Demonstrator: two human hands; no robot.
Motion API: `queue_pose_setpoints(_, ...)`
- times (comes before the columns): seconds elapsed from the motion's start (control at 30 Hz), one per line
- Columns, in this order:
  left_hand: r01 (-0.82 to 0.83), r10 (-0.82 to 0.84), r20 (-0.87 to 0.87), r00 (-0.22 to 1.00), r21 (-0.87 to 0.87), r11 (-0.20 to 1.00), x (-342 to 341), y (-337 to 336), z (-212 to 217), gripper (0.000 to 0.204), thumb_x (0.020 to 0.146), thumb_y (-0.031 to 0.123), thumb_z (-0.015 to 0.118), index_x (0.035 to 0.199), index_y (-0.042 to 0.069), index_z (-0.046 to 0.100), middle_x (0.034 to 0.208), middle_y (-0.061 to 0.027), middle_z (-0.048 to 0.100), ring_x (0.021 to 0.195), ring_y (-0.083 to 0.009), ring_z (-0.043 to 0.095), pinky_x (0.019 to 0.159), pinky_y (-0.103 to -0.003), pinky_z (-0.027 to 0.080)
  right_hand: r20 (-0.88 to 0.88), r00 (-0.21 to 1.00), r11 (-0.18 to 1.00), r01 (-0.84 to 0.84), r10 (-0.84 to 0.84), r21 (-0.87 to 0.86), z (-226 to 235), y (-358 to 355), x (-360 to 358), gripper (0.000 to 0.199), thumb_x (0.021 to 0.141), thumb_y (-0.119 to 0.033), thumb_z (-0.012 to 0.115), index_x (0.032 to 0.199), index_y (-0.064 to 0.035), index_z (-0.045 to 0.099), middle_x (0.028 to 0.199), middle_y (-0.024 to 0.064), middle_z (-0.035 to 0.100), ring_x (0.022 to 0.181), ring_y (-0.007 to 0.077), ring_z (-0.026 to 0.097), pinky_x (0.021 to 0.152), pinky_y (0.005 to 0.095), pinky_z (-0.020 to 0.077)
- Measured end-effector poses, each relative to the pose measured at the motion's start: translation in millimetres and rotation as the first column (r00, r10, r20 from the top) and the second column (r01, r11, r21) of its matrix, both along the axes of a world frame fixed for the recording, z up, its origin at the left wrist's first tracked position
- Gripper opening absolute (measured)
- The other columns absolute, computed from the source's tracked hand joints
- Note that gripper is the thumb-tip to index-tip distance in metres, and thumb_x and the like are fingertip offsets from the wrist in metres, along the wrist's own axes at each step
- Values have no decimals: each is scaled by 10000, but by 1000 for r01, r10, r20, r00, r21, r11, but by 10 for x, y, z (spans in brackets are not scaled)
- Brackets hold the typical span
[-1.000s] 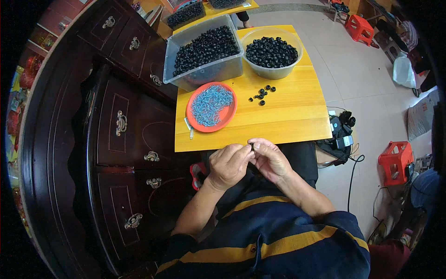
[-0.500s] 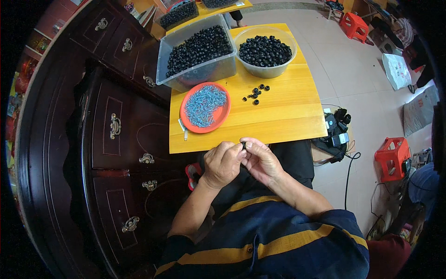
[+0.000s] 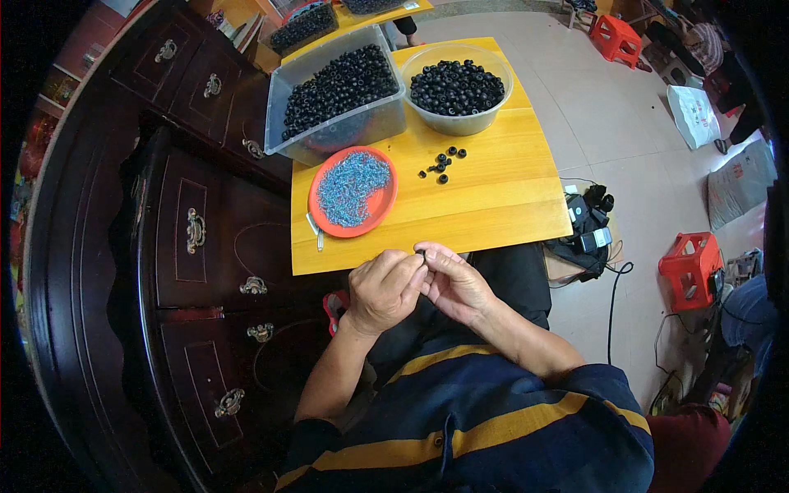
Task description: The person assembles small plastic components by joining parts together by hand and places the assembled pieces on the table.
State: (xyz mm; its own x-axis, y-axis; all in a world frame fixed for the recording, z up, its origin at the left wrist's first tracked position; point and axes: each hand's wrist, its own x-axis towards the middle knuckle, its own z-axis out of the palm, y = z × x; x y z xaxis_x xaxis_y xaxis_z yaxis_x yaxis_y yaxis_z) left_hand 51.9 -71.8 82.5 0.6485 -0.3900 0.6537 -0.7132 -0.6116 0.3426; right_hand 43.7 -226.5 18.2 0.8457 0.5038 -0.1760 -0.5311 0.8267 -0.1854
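Note:
My left hand (image 3: pixel 383 292) and my right hand (image 3: pixel 457 287) meet just off the near edge of the yellow table. Between their fingertips they pinch a small black round part (image 3: pixel 422 254), mostly covered by my fingers. Beyond them, an orange-red plate (image 3: pixel 380 216) holds a heap of tiny blue and silvery pieces (image 3: pixel 349 189). Several loose black ring-shaped parts (image 3: pixel 443 178) lie on the wood to its right. Many more such black parts fill a clear rectangular bin (image 3: pixel 374 131) and a round clear tub (image 3: pixel 460 126) at the far side.
A dark wooden cabinet (image 3: pixel 193 271) with metal handles stands close on the left. The yellow table (image 3: pixel 493 205) has a thin object at its left edge. Right of it are a black bag with cables (image 3: pixel 588 226), red stools (image 3: pixel 690 267), white sacks and people seated nearby.
The view has shifted slightly, so the table and its things sit a little further left. Both hands stay together, pinching the small black part.

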Motion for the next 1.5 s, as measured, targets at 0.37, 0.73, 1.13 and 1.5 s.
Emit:
queue_pose_setpoints(0.37, -8, -6, -109, 994, -128, 992, -67, -25, 42, 169, 767, -64, 701, 901, 36, 678, 818, -96, 653, 706, -239, 672, 624, -320, 533, 49, 999, 997, -8, 11, -71, -27, 3, -21, 235, 973, -152, 650, 1181, -44, 648, 1026, 37, 683, 934, 135, 652, 919, 329, 531)
queue_pose_setpoints(0.73, -115, 28, -330, 944, -246, 962, -115, 32, -2, 191, 811, -52, 738, 999, -32, 712, 883, -131, 717, 776, -210, 711, 680, -290, 552, 25, 1000, 1000, -1, 1, -7, -65, -34, 26, 221, 967, -147, 656, 1164, -47, 649, 985, 42, 702, 897, 119, 675, 951, 347, 543)
queue_pose_setpoints(1.13, -185, 62, -387, 920, -289, 939, -175, 39, -80, 138, 836, -2, 755, 965, -27, 713, 837, -112, 706, 725, -172, 691, 648, -277, 542, -41, 999, 999, 5, -6, -40, -27, -40, 19, 224, 961, -150, 662, 1160, -46, 649, 976, 56, 706, 884, 127, 679, 960, 356, 543)
queue_pose_setpoints(1.5, -216, 91, -379, 921, -303, 928, -195, -65, -83, 58, 881, 35, 717, 905, -5, 684, 805, -119, 683, 688, -229, 692, 604, -311, 535, 32, 999, 978, 31, -25, -204, 6, -20, -11, 208, 968, -160, 667, 1158, -76, 660, 959, 12, 694, 883, 106, 659, 899, 306, 532)
